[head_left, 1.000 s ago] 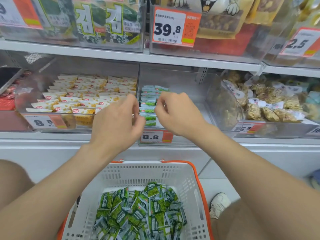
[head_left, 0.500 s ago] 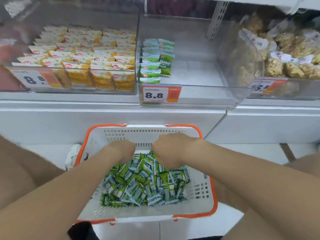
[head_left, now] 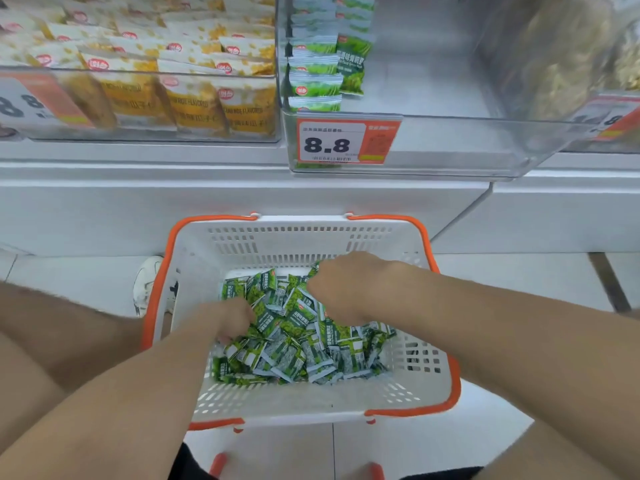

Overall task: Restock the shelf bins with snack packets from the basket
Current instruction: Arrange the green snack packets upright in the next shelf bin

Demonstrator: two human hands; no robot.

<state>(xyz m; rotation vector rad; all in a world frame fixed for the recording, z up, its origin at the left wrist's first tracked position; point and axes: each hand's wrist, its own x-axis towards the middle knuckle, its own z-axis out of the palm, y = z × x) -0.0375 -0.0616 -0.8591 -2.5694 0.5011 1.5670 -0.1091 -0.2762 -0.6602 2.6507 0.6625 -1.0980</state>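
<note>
The left hand (head_left: 230,318) sits knuckles up on the near left part of the green packets (head_left: 301,355), fingers curled down into the pile. The right hand (head_left: 343,289) sits likewise on the far right part. The fingertips of both hands are buried, so it cannot be told whether either hand has closed on any packets. Two hands in the heap at once suggests gathering a bunch per trip rather than single packets.

The packets lie loose and jumbled in the bottom of the basket (head_left: 450,386). The basket stands on the tiles directly below the shelf, between the person's legs, which keeps the lift to the shelf short.

Above it, the clear bin (head_left: 450,147) with the price tag (head_left: 346,142) holds one upright row of matching packets (head_left: 315,64) against its left wall, with one more packet beside the row. Most of the bin floor is bare, so restocking is judged to be at an early stage. The neighbouring bin of yellow packets (head_left: 194,105) is well filled.
</note>
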